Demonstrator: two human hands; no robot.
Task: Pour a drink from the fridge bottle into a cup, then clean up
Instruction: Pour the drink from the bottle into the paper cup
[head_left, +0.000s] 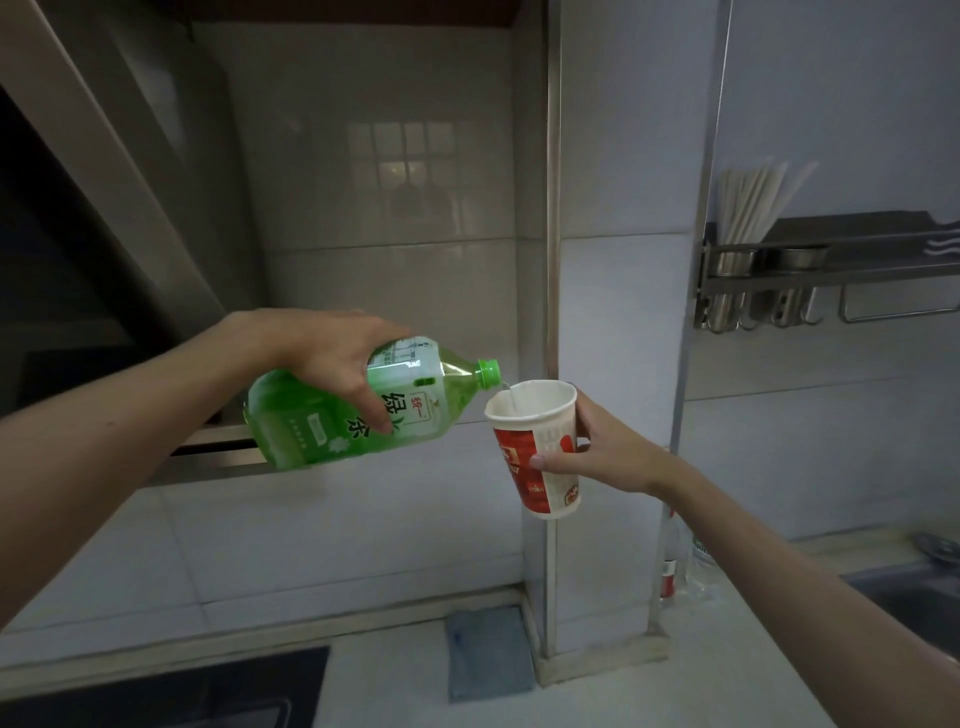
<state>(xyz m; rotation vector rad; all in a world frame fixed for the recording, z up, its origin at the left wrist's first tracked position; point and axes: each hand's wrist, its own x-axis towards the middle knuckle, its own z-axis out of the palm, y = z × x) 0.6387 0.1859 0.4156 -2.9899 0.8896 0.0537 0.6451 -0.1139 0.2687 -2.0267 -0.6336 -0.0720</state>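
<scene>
Dim grey-tiled walls (395, 218) back a pale countertop (597, 696), with a metal rack (857, 275) mounted at right.

The bottle (291, 415) is bright green; its label (415, 418) is white with dark green characters and a small red mark. The cup (540, 467) is red and white outside, cream inside. The wall tiles (389, 260) are pale grey-white, the rack (831, 270) is grey metal, and the cloth (491, 654) is dull blue.

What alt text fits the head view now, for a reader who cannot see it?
The left hand tips a green tea bottle so a thin stream runs into a red-and-white paper cup held by the right hand, in mid-air above a kitchen counter beside a tiled wall.
</scene>
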